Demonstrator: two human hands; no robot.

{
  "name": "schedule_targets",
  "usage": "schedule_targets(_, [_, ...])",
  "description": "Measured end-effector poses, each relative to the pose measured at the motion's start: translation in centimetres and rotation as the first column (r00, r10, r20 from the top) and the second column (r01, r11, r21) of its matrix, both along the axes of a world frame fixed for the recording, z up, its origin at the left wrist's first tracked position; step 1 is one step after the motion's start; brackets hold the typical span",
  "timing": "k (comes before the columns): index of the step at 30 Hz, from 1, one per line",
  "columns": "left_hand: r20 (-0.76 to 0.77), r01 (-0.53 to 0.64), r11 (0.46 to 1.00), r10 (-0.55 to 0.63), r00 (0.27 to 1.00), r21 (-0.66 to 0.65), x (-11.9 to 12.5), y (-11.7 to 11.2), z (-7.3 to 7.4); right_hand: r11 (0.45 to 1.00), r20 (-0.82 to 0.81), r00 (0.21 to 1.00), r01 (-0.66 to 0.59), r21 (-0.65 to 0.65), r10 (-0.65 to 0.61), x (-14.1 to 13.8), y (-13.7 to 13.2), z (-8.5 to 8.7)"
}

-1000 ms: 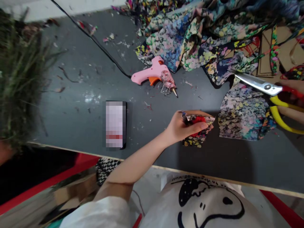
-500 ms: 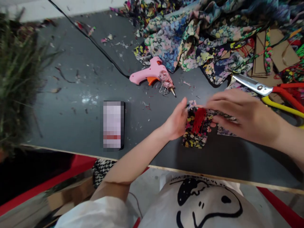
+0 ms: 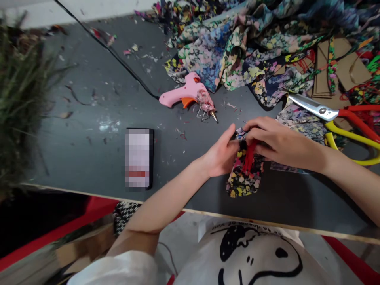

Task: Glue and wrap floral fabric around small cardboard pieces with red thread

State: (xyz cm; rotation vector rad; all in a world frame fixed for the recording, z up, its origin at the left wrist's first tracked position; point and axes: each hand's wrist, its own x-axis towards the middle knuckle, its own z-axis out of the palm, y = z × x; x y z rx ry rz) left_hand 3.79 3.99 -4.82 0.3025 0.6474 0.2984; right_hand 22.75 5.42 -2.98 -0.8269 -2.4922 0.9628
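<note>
Grey tabletop (image 3: 89, 150), dusted with thread and fabric scraps, fills the head view; its pale front edge runs just above our printed white shirt.

1. Work piece. We hold a small floral fabric piece (image 3: 243, 184) near the front edge, right of centre. Its lower part rests on the table. A red tassel (image 3: 247, 160) hangs down its face from the upper edge. We cannot tell whether the piece is a pouch or a folded flat, and nothing shows inside it.

2. Left hand (image 3: 221, 156). It grips the left upper side of the fabric piece, with the fingers extended toward the right hand.

3. Right hand (image 3: 276, 144). It comes in from the right. Its fingers are curled and pinched over the head of the red tassel at the top of the piece. The two hands meet there, touching or nearly so.

4. Surroundings.
- A pink glue gun (image 3: 185, 95) lies on its side beyond the left hand, nozzle toward us, with a black cord (image 3: 118, 59) running off to the far left.
- A phone (image 3: 138, 158) lies flat, well to the left of the hands.
- Scissors (image 3: 335, 114) with red and yellow handles lie just beyond the right wrist, on a flat floral cutout (image 3: 305, 122).
- A heap of floral fabric (image 3: 237, 51) covers the far side of the table, with cardboard pieces (image 3: 341, 71) to its right.
- A blurred green plant (image 3: 20, 99) stands at the left edge.
</note>
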Motion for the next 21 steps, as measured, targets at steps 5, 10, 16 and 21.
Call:
schedule_targets(5, [0.008, -0.035, 0.999, 0.034, 0.999, 0.026, 0.0, -0.8, 0.4, 0.923, -0.191, 0.959, 0.129, -0.362, -0.209, -0.3, 0.0, 1.0])
schedule_targets(10, [0.081, -0.007, 0.992, -0.004, 0.997, 0.128, -0.6, -1.4, 0.5, 0.58, -0.192, 0.816, 0.202, -0.789, -0.546, -0.5, 0.4, 1.3])
schedule_targets(16, [0.139, -0.085, 0.966, 0.052, 0.989, 0.246, -0.4, -1.4, 1.2, 0.769, -0.169, 0.765, 0.554, -0.321, -0.622, 0.6, 0.7, 1.3])
schedule_targets(21, [-0.041, -0.11, 0.889, 0.143, 0.989, 0.445, -0.3, -2.2, 0.8, 0.939, -0.226, 0.932, 0.318, 0.13, -0.285, 0.6, -0.5, 4.1])
